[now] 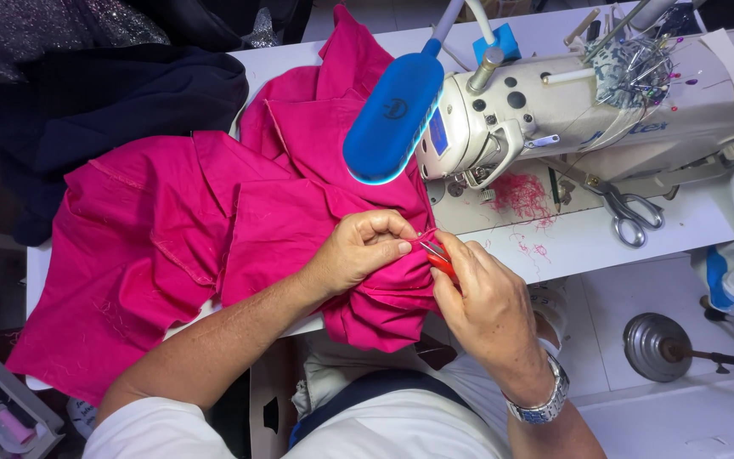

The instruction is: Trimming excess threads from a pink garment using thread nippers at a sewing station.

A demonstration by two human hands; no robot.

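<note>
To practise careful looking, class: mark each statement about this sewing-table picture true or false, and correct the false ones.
1. The left hand pinches the pink garment. True.
2. The right hand holds a small red tool at the fabric. True.
3. The scissors lie on the pink garment. False: they lie on the white table, beside the sewing machine.
4. The lamp head over the fabric is green. False: it is blue.
5. A wristwatch sits on the left wrist. False: it is on the right wrist.
</note>
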